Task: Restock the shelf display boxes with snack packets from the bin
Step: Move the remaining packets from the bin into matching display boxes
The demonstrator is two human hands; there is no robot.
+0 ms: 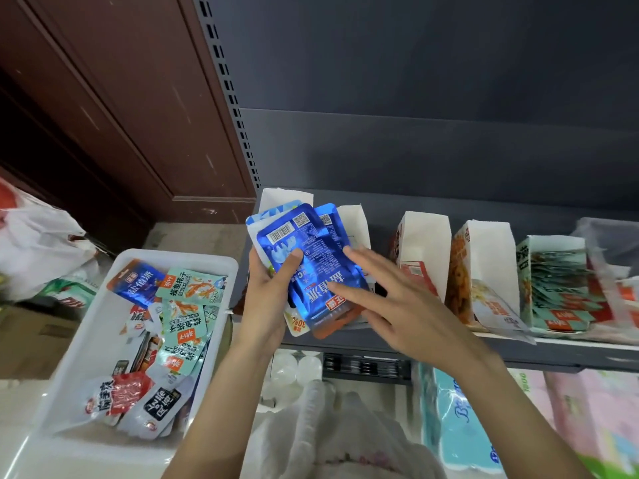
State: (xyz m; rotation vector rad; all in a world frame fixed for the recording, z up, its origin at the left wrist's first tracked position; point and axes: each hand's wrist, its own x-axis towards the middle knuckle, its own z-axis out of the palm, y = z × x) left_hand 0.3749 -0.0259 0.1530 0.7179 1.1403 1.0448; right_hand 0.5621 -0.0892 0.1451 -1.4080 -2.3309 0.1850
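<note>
Shelf (449, 202) carries a row of open-topped display boxes; the leftmost box (352, 223) sits just behind the hands, likely the target. White bin (145, 257) at left holds mixed snack packets, within reach for refills. Left hand (268, 295) grips a fanned stack of blue packets (311, 267), thumb across the front, probably to square them. Right hand (390, 299) is open, straight fingers resting flat against the stack, seemingly steadying it.
</note>
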